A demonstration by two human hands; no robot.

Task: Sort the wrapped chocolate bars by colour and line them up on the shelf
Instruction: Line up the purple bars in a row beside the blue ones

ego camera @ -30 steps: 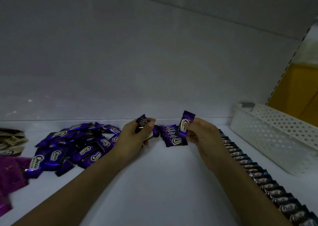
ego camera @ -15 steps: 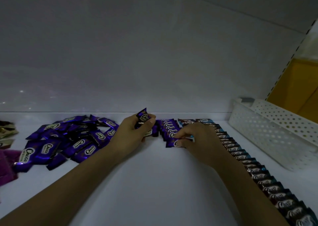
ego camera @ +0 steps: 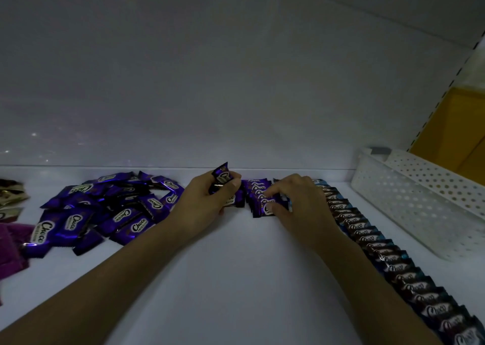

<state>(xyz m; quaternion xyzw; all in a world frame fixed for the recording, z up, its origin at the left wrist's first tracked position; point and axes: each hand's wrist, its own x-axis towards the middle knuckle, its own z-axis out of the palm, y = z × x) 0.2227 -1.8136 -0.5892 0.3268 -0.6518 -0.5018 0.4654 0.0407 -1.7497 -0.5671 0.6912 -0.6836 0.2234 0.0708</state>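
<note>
Landmark: short purple row, bars standing overlapped at the back middle of the white shelf.

- Left hand: just left of the row, fingers and thumb clamped round one purple bar, which sticks up above the knuckles. A few more bars seem tucked beneath the hand; count unclear.
- Right hand: on the row's right side, fingers bent, tips on its front bars. Cannot tell whether it pinches one or merely touches.
- Loose purple pile: left of the row, beyond the left hand, unsorted.
- Magenta wrappers and gold wrappers: far left of the row, at the frame edge.
- Blue-brown row: just right of the purple row, running forward to the near right corner.
- White perforated basket: right again, beyond the blue-brown row.
</note>
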